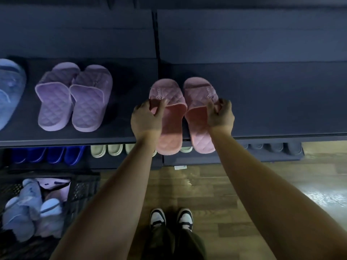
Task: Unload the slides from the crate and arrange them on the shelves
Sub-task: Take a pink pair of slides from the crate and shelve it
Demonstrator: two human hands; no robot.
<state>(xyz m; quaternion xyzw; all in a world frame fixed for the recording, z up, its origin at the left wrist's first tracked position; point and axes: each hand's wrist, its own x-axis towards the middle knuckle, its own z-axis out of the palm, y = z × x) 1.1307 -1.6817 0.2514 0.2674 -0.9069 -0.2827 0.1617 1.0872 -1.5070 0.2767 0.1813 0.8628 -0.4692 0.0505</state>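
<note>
A shoe shop: long dark shelves (262, 94) carry slides set out in matched pairs by colour, a purple pair (73, 98) and a pink pair (170, 92) above, a blue row (47, 154) and a cream row (107, 150) below, with a black crate (84, 188) of more slides on the wood floor (225, 194).

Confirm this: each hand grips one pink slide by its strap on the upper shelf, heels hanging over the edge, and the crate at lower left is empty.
The crate is not empty: the head view shows pale blue slides and lilac slides in it. The rest stands: left hand and right hand each grip a pink slide by its strap, heels overhanging the upper shelf.
</note>
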